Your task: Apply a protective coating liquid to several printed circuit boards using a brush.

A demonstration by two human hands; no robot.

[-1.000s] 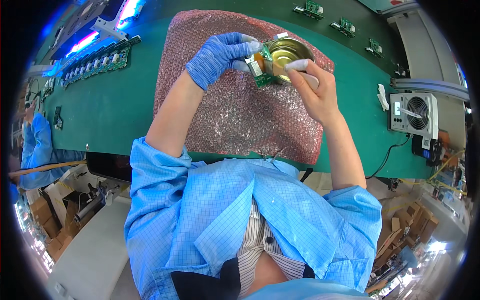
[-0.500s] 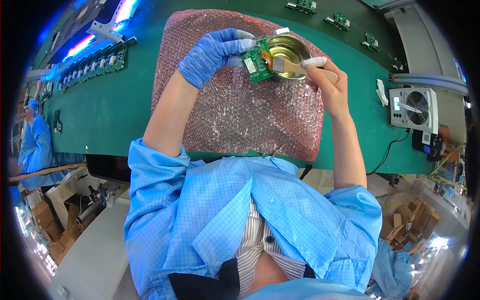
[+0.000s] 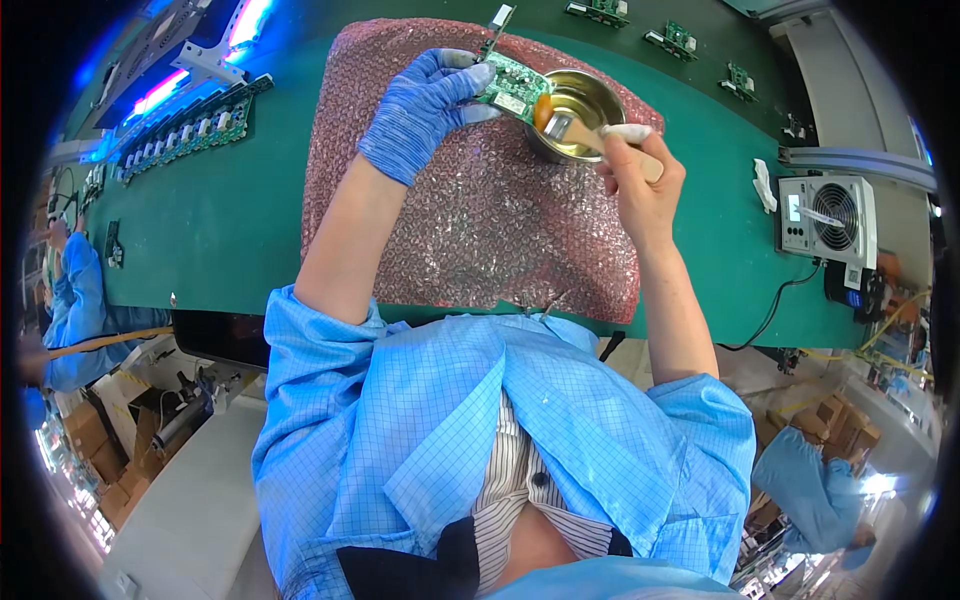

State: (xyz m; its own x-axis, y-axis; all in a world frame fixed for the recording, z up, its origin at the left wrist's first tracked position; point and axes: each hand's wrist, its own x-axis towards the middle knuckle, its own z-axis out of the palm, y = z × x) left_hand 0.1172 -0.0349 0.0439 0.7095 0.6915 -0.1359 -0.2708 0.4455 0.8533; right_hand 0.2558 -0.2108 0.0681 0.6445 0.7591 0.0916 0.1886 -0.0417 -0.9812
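My left hand (image 3: pixel 425 105), in a blue knit glove with pale fingertips, is closed on a green circuit board (image 3: pixel 513 84). The board is tilted, and a smaller upright piece juts from its far left corner. In my right hand (image 3: pixel 640 172), bare but for white finger covers, is a flat brush (image 3: pixel 585 133) with a wooden handle. Its orange-brown bristles meet or nearly meet the board's right edge. Just behind the brush stands a round metal bowl (image 3: pixel 606 98) of clear yellowish liquid.
Pink bubble wrap (image 3: pixel 480 220) covers the middle of the green table (image 3: pixel 230 230). A fan unit (image 3: pixel 828 217) stands at the right. Other boards lie along the back, including a green board (image 3: pixel 676 40). A row of joined boards (image 3: pixel 195 135) sits left. Co-workers in blue sit at both sides.
My left hand has turned the circuit board, so its upright piece now shows at the far left. The brush has swung to the board's right edge, and my right hand has come slightly nearer.
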